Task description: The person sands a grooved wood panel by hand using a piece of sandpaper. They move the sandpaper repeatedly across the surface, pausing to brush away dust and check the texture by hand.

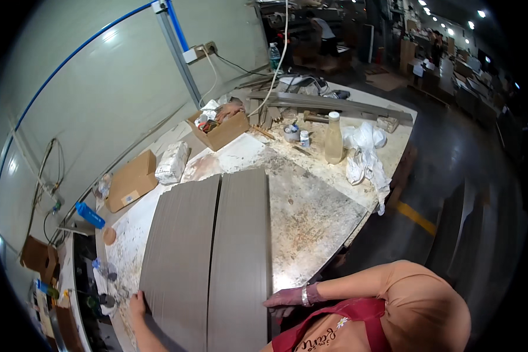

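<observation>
Two side-by-side stacks of long grey boards lie on the worktable, split by a narrow dark gap. At the outer edge of the left stack (179,234) is my left hand (137,306), bare, its fingers curled against the boards and partly hidden. My right hand (284,298), dark reddish, perhaps gloved, with a pale band at the wrist, holds the outer edge of the right stack (239,234). Its thumb side rests at the top edge, and the other fingers are partly out of sight.
Beyond the boards stand an open cardboard box (220,132) of odds and ends, a yellowish bottle (333,141) and crumpled white plastic bags (366,149). A flattened carton (131,182), a white wrapped pack (172,162) and a blue bottle (90,215) sit left. Long strips (334,102) lie at the back.
</observation>
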Tool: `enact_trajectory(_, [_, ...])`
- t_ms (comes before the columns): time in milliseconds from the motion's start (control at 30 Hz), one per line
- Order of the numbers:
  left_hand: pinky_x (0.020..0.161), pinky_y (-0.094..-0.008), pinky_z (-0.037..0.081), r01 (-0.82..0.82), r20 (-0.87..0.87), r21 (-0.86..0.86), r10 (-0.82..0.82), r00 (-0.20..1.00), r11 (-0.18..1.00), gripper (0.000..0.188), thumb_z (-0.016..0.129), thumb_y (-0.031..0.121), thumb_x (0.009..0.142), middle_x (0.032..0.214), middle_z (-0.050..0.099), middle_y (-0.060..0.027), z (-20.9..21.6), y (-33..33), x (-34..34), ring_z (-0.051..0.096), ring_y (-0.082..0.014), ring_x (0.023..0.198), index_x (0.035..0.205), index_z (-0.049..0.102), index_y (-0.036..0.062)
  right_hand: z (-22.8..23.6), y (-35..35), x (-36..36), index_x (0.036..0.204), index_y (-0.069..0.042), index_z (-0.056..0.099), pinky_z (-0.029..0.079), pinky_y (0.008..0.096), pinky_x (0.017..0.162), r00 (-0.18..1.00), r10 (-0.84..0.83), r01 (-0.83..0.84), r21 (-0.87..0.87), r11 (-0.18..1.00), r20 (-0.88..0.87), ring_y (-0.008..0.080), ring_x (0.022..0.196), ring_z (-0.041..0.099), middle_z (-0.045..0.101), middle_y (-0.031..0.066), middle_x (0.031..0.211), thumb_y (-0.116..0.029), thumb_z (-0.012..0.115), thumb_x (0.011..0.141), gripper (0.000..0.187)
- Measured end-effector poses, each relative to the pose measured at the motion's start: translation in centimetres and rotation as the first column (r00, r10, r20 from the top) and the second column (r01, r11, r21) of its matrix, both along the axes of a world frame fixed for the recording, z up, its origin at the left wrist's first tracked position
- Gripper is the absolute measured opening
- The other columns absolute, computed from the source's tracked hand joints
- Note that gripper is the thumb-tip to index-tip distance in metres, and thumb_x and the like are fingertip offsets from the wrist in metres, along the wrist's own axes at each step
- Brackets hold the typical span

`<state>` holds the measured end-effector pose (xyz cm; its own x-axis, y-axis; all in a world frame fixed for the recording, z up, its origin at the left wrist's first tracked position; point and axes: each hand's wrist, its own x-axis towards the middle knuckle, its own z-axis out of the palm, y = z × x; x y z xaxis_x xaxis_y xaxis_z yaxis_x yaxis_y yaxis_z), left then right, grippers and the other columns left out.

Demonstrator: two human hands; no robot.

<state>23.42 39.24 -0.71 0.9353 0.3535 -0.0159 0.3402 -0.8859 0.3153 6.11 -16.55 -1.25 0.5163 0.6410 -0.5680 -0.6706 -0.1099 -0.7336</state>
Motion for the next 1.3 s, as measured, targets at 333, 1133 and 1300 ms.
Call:
enact_trajectory(333, [0.084, -0.0525, 0.044, -0.154, 0.129, 0.114, 0.139, 0.982, 0.982, 0.065, 0.046, 0.058, 0.088, 0.103, 0.064, -0.0263, -1.4, -11.7, 11.9, 0.061, -0.0425, 0.098, 0.107, 0.059, -0.0020, -2.3, -3.7, 2.1, 0.109, -0.003, 0.055, 0.051, 0.0348, 0.083, 0.935, -0.247, 0.303, 0.210, 0.930, -0.254, 0.0205, 0.095, 0.061, 0.060, 0.0095, 0.102, -0.052, 0.052, 0.092, 0.052])
enact_trajectory(1133, [0.078, -0.0470, 0.047, 0.384, 0.130, 0.009, -0.382, 0.915, 0.923, 0.058, 0.056, 0.057, 0.081, 0.090, 0.065, -0.0241, 1.8, -32.4, 18.1, 0.061, -0.0409, 0.089, 0.089, 0.062, -0.0004, 1.5, -7.5, -1.6, 0.130, -0.005, 0.046, 0.043, 0.0347, 0.094, 0.913, -0.394, 0.388, -0.075, 0.919, -0.103, 0.0217, 0.107, 0.055, 0.056, 0.0108, 0.117, -0.029, 0.052, 0.095, 0.043])
enact_trajectory(1300, [0.080, -0.0460, 0.048, 0.519, 0.154, 0.041, -0.518, 0.841, 0.854, 0.059, 0.058, 0.058, 0.082, 0.094, 0.066, -0.0216, 0.6, -36.4, 23.6, 0.062, -0.0378, 0.091, 0.094, 0.064, 0.0002, 0.3, -6.8, 1.1, 0.128, -0.005, 0.048, 0.045, 0.0338, 0.091, 0.910, -0.410, 0.399, -0.138, 0.906, -0.059, 0.0210, 0.101, 0.057, 0.059, 0.0096, 0.109, -0.030, 0.053, 0.094, 0.042])
